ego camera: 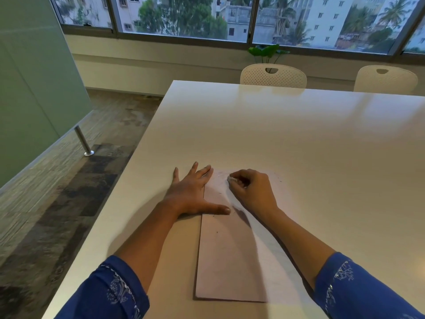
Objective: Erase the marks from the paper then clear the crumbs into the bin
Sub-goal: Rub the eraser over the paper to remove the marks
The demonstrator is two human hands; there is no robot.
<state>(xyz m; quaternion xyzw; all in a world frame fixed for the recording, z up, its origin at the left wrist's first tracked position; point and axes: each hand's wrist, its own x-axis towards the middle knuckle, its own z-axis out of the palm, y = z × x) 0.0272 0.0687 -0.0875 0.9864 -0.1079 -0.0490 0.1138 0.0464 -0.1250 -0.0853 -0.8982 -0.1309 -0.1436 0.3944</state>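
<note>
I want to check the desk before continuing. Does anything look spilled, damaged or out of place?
Only small dark crumbs are scattered on the paper and on the table beside its far corner. The paper lies flat and whole. No bin is in view.

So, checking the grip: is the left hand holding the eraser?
No, the left hand lies flat; the right hand holds the eraser.

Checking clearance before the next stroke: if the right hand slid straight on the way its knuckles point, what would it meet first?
Probably the left hand's fingers. The right hand, gripping the eraser, points up-left across the paper; only a strip of paper lies between them.
</note>
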